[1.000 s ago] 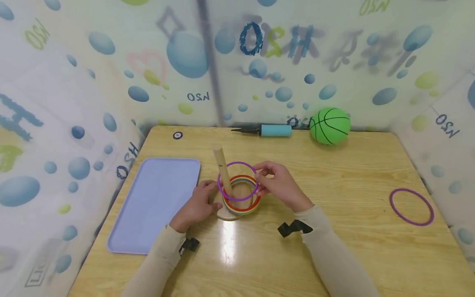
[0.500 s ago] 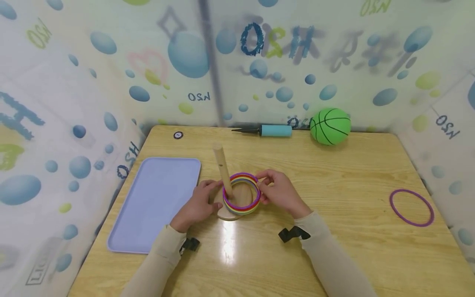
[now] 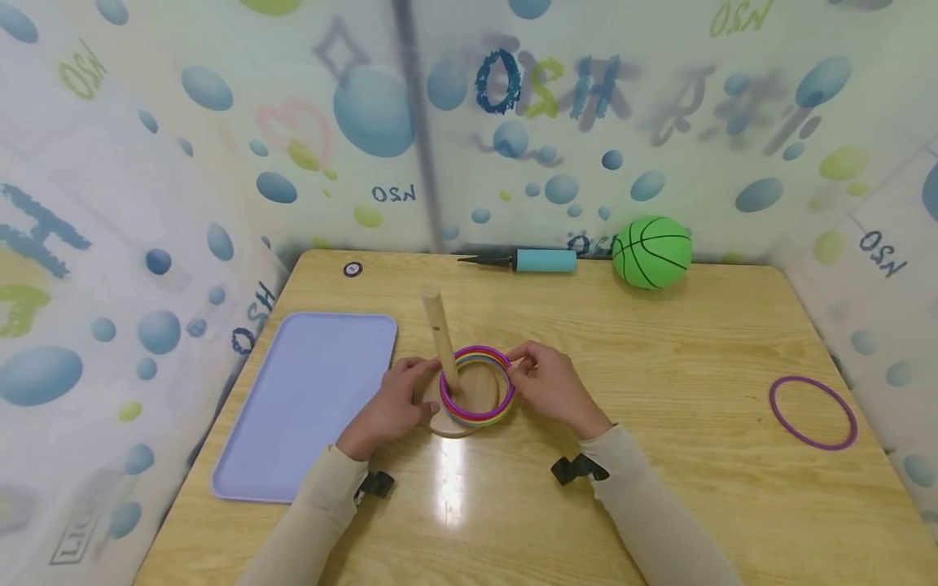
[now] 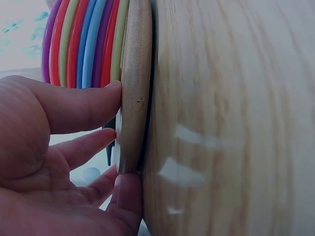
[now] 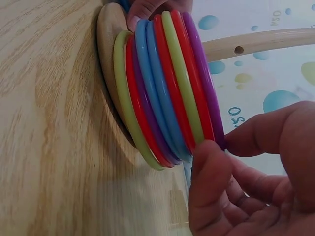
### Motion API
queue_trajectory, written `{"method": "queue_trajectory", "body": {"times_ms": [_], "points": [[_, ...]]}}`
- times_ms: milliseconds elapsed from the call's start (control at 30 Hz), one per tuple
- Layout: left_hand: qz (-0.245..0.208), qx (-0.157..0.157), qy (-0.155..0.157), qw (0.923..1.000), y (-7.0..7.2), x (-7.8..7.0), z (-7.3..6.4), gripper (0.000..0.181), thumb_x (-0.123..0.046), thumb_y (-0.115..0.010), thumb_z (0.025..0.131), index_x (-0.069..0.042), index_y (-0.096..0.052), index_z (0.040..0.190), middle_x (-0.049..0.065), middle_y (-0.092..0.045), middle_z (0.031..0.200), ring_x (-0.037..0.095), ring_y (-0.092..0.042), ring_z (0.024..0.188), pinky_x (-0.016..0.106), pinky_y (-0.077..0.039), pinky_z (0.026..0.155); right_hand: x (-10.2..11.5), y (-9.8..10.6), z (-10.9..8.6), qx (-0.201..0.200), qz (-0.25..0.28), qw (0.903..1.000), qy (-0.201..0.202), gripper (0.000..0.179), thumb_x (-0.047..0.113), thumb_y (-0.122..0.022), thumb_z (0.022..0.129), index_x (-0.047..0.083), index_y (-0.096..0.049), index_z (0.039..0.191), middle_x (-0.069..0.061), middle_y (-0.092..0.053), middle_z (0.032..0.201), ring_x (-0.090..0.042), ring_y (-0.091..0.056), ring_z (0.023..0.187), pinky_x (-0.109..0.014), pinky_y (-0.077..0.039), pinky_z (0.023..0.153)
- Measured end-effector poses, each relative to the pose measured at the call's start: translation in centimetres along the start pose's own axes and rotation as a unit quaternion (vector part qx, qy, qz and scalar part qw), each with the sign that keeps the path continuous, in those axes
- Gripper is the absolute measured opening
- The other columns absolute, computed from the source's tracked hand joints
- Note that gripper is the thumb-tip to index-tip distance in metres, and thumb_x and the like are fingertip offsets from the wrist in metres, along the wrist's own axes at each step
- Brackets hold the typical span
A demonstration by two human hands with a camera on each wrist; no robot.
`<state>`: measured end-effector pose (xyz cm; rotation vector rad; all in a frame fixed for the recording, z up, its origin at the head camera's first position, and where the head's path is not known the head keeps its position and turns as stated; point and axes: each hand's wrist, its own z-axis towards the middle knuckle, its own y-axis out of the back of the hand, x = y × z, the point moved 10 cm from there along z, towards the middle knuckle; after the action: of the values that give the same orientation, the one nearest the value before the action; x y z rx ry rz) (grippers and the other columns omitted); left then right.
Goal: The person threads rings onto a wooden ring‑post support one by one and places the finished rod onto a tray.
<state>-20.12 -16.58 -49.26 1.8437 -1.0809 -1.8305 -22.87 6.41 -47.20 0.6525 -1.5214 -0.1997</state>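
Observation:
A stack of coloured rings (image 5: 160, 88) in red, yellow-green, blue and purple sits round a wooden pole (image 3: 440, 335), on its flat round base (image 3: 449, 430). The pole stands near the left inside of the rings. On top lies a purple ring (image 5: 207, 73), level with the others, its right edge pinched by my right hand (image 3: 553, 382); one fingertip overlaps the red and yellow-green rings below it in the right wrist view. My left hand (image 3: 391, 407) holds the left side of the base, fingertips on its upper face and a digit at its rim by the table.
A pale blue tray (image 3: 315, 391) lies left of the left hand. One loose purple ring (image 3: 835, 446) is at the far right. Along the back edge are a small black disc (image 3: 352, 269), a blue and black hand pump (image 3: 545, 260) and a green ball (image 3: 652, 252).
The top purple ring, tilted above the stack one second ago, has come down flat onto it. My right hand has lowered with it; the left hand stays on the base.

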Motion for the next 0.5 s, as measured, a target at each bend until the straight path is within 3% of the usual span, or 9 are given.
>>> {"method": "queue_trajectory", "body": {"times_ms": [267,500], "points": [[-0.002,-0.001,-0.001,1.0000,-0.1,-0.2,0.0,0.068,-0.005,-0.077,0.090,-0.006,-0.053,0.154,0.026,-0.047,0.152,0.052,-0.039,0.140,0.066,-0.033,0.116,-0.1,1.0,-0.7,0.003,0.022,0.9997,-0.008,0.021,0.021,-0.069,0.100,0.010,-0.072,0.117,-0.007,-0.072,0.092,-0.016,-0.067,0.071,-0.031,-0.054,0.065],[-0.004,-0.004,-0.002,1.0000,0.0,-0.2,0.0,0.068,-0.004,-0.077,0.089,-0.005,-0.054,0.153,0.026,-0.048,0.151,0.052,-0.038,0.140,0.066,-0.033,0.117,-0.4,2.7,-1.5,0.009,0.028,0.9994,0.019,0.028,0.023,-0.067,0.105,0.004,-0.070,0.125,-0.017,-0.072,0.094,-0.029,-0.071,0.077,-0.031,-0.053,0.063]]}}
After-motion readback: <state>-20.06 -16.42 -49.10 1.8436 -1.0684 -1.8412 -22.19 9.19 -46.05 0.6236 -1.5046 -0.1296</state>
